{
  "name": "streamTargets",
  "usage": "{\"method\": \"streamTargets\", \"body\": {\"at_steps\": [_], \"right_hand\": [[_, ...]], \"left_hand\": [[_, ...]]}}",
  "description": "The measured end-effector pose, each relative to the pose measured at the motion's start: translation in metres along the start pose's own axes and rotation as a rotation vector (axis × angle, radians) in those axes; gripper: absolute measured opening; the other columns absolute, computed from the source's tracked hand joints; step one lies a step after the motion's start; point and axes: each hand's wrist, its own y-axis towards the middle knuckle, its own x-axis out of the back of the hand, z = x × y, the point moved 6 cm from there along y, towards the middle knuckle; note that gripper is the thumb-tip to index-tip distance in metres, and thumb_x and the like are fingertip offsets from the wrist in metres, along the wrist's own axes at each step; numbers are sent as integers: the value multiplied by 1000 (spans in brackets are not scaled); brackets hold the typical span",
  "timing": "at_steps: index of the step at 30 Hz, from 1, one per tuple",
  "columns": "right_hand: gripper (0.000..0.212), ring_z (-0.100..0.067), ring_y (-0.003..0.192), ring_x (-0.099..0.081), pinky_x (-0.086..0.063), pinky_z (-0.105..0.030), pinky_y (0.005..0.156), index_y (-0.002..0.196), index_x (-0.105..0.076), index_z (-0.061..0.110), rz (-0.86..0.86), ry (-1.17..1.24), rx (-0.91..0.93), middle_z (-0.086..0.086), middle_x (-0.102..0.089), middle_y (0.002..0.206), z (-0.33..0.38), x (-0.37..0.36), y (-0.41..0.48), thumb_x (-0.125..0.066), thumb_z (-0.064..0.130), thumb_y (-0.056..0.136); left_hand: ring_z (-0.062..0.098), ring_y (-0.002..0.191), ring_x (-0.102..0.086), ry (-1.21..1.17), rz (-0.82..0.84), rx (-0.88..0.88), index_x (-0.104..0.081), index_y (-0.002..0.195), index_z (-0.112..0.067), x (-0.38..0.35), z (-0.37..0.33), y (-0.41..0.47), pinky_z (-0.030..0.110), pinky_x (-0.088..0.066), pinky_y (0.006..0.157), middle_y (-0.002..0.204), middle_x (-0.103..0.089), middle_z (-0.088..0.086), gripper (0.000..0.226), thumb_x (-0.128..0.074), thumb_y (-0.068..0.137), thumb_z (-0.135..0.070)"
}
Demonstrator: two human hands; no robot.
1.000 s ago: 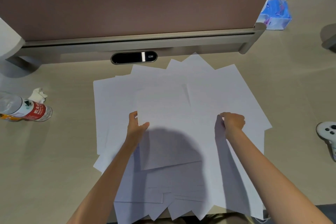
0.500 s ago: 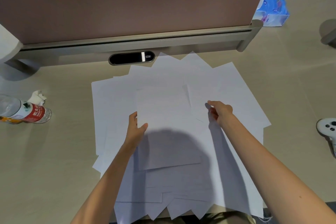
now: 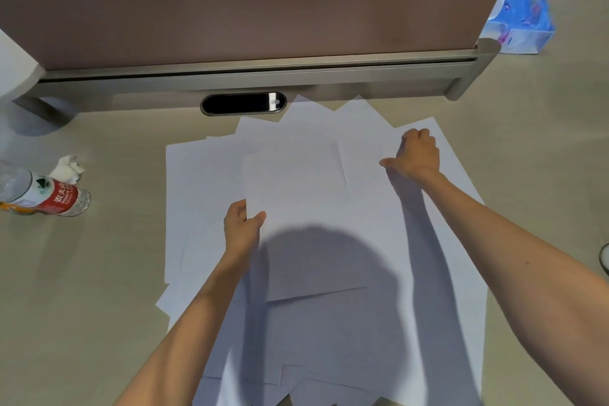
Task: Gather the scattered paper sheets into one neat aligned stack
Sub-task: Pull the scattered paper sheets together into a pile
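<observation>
1. Paper sheets (image 3: 204, 181): all white and blank, with no writing to read. They lie fanned and overlapping in one loose spread, corners pointing every way. There are well over half a dozen, but the overlaps hide the exact count. The spread fills the middle of the bench (image 3: 82, 290), and its 6 o'clock end runs over the near edge.
2. Hands: two, both bare.
   - The left hand (image 3: 242, 227) is at 9 o'clock of the top sheet (image 3: 296, 191). It pinches that sheet's left edge, thumb on top and fingers under the paper.
   - The right hand (image 3: 417, 155) rests at 1 o'clock of the spread on an outer sheet. Its thumb stretches left and its fingers are curled, tips hidden. Whether they grip the paper or only press it, I cannot tell.
3. One plastic water bottle (image 3: 43, 196) lies on its side at 9 o'clock, well apart from the sheets. Its red label carries the white characters 农夫山.
4. One crumpled white tissue (image 3: 67, 169) lies just beside the bottle.
5. One blue printed tissue pack (image 3: 524, 20) sits at 2 o'clock.
6. The bench top is matt beige. At 12 o'clock stands a pinkish-brown partition screen (image 3: 247, 3) on a grey rail, with one oval cable slot (image 3: 244, 103) just beyond the farthest sheet corners.
</observation>
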Motion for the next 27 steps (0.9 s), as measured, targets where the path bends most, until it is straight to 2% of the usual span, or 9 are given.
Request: {"method": "streamTargets", "body": {"at_steps": [5,9,12,15,18,22,23,25,27], "right_hand": [[86,-34,114,-54,-42,-41,93,124,-46,5,127,-74,-22,-15,-58,119,1,8,23,-82,52,63],[74,-34,116,-52,-44,-40,87,116,-50,7,292,-24,-86,-14,-57,121,3,1,29,-85,44,62],[73,-34,123,-43,-44,-41,88,125,-50,6,312,-63,-108,-16,-42,131,9,0,28,-82,38,68],[77,-35,115,-52,-43,-36,76,130,-41,4,310,-6,-129,-15,-47,126,15,0,26,-82,29,70],[64,-31,91,-58,-41,-32,68,120,-47,5,308,-7,-109,-8,-56,101,18,1,24,-80,27,69],[38,-29,84,-55,-45,-32,68,94,-57,6,286,17,-62,-13,-63,105,20,1,24,-77,25,67],[41,-29,86,-56,-47,-34,71,101,-58,6,291,76,-62,-12,-63,108,20,0,23,-76,23,69],[60,-32,106,-57,-45,-36,82,127,-51,6,311,193,-60,-11,-58,123,16,-5,20,-75,23,74],[69,-32,122,-52,-44,-36,92,137,-47,8,336,282,-66,-9,-52,138,9,-7,9,-73,26,76]], "left_hand": [[22,107,-59,-64,-18,38,-51,128,-6,-10,-1,0,30,-44,87,118,-63,5,40,-62,90,-5],[18,88,-57,-20,-21,49,-56,120,-1,-15,2,-1,27,-45,77,94,-61,1,31,-61,90,-5],[15,79,-52,9,-6,29,-55,114,-1,-17,0,-4,23,-44,70,85,-54,-1,24,-58,90,-5],[10,69,-47,14,25,15,-52,113,0,-17,1,-7,18,-40,62,76,-47,-6,23,-57,91,-4],[4,62,-42,2,48,14,-46,122,10,-17,1,-10,15,-37,60,71,-43,-8,33,-55,92,-3],[5,71,-52,-9,66,29,-50,118,-4,-15,-2,-10,13,-41,64,85,-57,-6,25,-54,94,-3],[4,60,-49,-19,73,38,-50,110,-7,-15,-1,-8,13,-39,56,76,-56,-8,18,-53,94,-2],[6,40,-28,-55,70,70,-47,97,-9,-14,1,-6,17,-25,41,53,-40,-10,11,-52,92,0],[8,40,-22,-97,38,103,-52,102,-5,-11,7,-3,16,-20,39,55,-35,-5,11,-52,92,0]]}}
